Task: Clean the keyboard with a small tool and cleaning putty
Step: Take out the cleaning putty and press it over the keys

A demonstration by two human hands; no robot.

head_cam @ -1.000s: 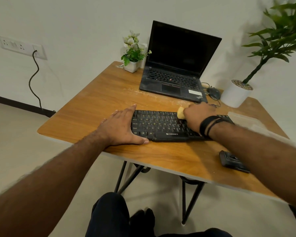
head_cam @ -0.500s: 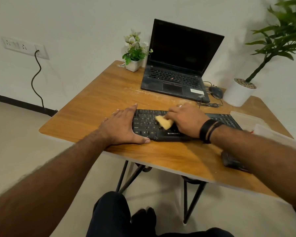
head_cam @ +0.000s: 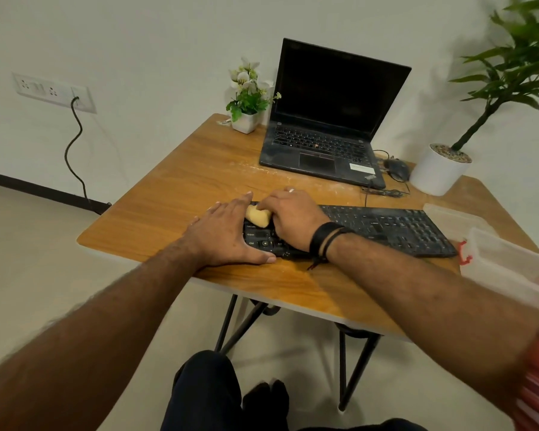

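Head view: black full-size keyboard (head_cam: 386, 227) lying flat across the near half of a wooden table (head_cam: 181, 194), keys dusted with pale specks, white legends faint. Lump of pale yellow cleaning putty (head_cam: 257, 215), soft and matte with a dented top, pressed onto the keys at the keyboard's left end. Right hand (head_cam: 288, 219) curled over the putty, fingers gripping it, black bands at the wrist. Left hand (head_cam: 227, 236) spread flat, fingers straight, palm on the table and the keyboard's left edge, thumb along the front rim, holding nothing. Behind: open dark laptop (head_cam: 327, 119), small flower pot (head_cam: 246, 119), mouse (head_cam: 397, 169), white planter (head_cam: 439, 171). At right, clear plastic box (head_cam: 511, 269).
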